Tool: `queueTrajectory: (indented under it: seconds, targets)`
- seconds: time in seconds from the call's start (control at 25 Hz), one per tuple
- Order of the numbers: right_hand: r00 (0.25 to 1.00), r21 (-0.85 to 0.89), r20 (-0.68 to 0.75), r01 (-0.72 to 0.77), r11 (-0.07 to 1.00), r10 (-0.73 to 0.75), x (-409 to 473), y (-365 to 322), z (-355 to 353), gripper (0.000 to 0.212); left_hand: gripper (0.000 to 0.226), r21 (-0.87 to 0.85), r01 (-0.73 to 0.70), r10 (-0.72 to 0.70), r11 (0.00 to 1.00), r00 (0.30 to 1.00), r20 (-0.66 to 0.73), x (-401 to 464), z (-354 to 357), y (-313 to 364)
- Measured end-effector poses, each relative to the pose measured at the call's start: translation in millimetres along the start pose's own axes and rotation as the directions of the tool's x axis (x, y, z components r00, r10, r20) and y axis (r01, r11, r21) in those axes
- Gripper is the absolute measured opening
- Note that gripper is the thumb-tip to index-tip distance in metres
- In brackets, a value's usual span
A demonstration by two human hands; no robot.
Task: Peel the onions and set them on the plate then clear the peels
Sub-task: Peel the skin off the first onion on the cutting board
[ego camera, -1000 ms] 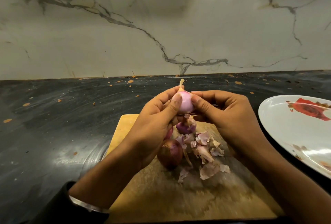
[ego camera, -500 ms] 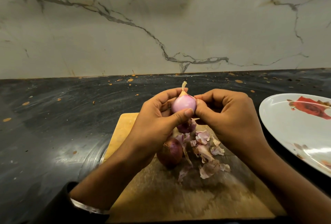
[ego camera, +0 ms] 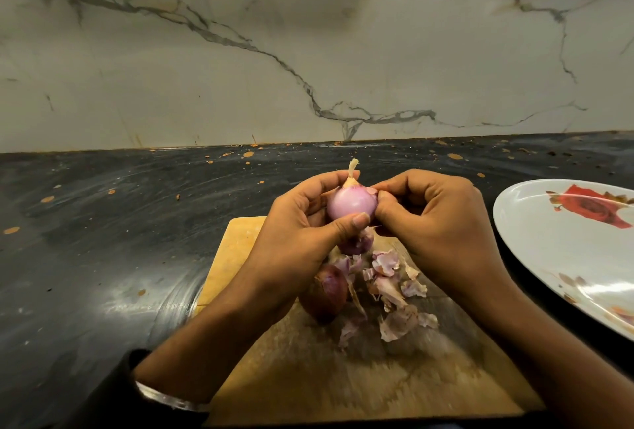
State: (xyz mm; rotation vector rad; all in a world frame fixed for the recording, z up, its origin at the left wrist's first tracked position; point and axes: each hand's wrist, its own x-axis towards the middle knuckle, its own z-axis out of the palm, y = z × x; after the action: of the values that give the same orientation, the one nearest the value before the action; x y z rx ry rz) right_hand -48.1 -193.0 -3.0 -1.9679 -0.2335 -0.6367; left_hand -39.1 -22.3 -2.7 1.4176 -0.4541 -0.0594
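Observation:
A pale pink, mostly peeled onion (ego camera: 350,201) with a dry stem tip is held above the wooden cutting board (ego camera: 343,377). My left hand (ego camera: 302,236) grips it from the left, thumb across its lower front. My right hand (ego camera: 432,222) pinches a bit of skin at the onion's right side. Below them on the board lie an unpeeled dark red onion (ego camera: 326,291), another partly hidden purple onion (ego camera: 356,243) and a heap of loose peels (ego camera: 391,291). The white plate (ego camera: 549,257) with a red rose print sits at the right, holding no onions.
The board lies on a dark stone counter (ego camera: 103,240) speckled with orange flecks. A marble backsplash (ego camera: 308,51) rises behind it. A black sleeve and a metal bangle (ego camera: 164,397) are on my left wrist.
The onion has been turned in my hands so more of its peeled pink side faces me. My left thumb has slid lower; my right fingers shifted to the onion's upper right.

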Motion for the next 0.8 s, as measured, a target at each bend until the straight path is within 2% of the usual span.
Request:
queueTrajectory:
  seconds: [0.16,0.36,0.52,0.8]
  targets:
    - [0.995,0.142,0.084,-0.061,0.988,0.049,1,1,1,0.017,0.057,0.037,-0.006,0.006,0.999,1.000,-0.001,0,-2,1]
    - [0.985,0.178,0.170,-0.060,0.982,0.030,4,-1,-5,0.016,0.054,0.083,-0.017,0.016,0.996,1.000,0.008,1,-3,0]
    - [0.987,0.133,0.159,-0.007,0.991,-0.014,5,-3,-9,0.012,0.054,0.092,-0.017,0.015,0.996,1.000,0.019,0,-2,2]
    - [0.974,0.189,0.224,-0.088,0.978,0.044,9,-3,-13,0.014,0.053,0.111,-0.037,0.034,0.993,0.999,0.029,1,-3,3]
